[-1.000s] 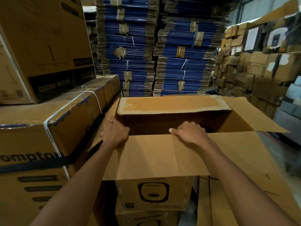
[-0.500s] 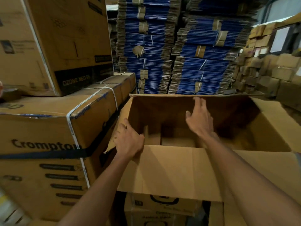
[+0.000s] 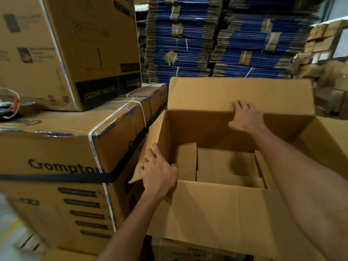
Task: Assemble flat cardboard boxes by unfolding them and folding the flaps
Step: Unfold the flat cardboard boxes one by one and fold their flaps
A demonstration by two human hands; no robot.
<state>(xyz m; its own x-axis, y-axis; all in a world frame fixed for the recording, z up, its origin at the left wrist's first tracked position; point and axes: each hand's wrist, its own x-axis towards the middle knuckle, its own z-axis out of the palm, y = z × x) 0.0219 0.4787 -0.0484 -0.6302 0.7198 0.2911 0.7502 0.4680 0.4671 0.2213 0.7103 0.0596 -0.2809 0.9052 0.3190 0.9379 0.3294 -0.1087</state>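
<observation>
Cardboard box (image 3: pixel 216 213), open: left hand (image 3: pixel 160 174) grips its left flap (image 3: pixel 150 140) (thumb inside), right hand (image 3: pixel 245 117) presses spread fingers (image 3: pixel 238 104) against the far flap (image 3: pixel 235 91).

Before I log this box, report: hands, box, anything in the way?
Left hand grips left flap; right hand presses far flap, upright. Box open, bottom flaps folded in. Strapped carton close beside left flap.

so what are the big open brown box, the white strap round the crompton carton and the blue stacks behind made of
Big open brown box: corrugated cardboard, matte, unprinted inside; it creases at the flap folds. White strap: likely plastic banding, slightly glossy, printed. Blue stacks: seemingly flattened corrugated cartons with blue faces; fluted brown edges show.
</observation>
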